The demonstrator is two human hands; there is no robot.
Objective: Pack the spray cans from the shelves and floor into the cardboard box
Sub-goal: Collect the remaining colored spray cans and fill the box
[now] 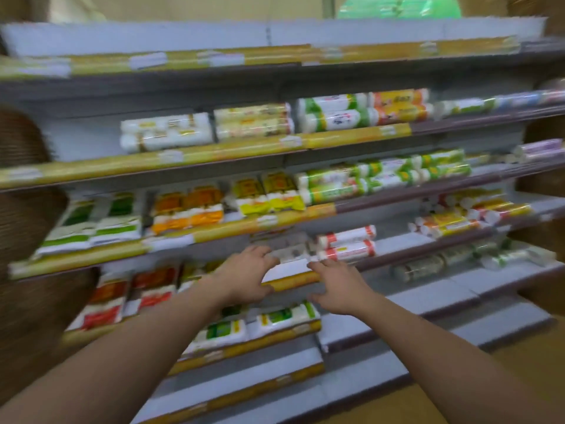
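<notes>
Stock before you, by item:

Grey metal store shelving with yellow price strips [214, 154]: several tiers, heavily motion-blurred. White price tags sit on the strips; no writing on them can be read.

White plastic-wrapped rolls with red end bands [347, 244]: lying on their sides on the tier just beyond your fingertips. Labels are smeared; no brand is legible.

Flat white packets with green, orange and red panels [186, 209]: stacked on the left tiers. Print is unreadable.

Your left hand [247, 275]: palm down, fingers spread and loosely curled, reaching to the shelf lip; it has hold of nothing.

Your right hand [336, 286]: likewise spread wide and empty, just beside the left, fingertips near the red-banded rolls.

Spray cans and cardboard box: neither can be made out here. A blurred greyish item lies between your fingertips and the rolls, but whether it is a can cannot be told.

Handling, as judgement: a spray can should be rigid, smooth metal, light to moderate in weight, and inclined to slip or roll. Take it around the mid-body, not by the cap, which may pull off.
</notes>
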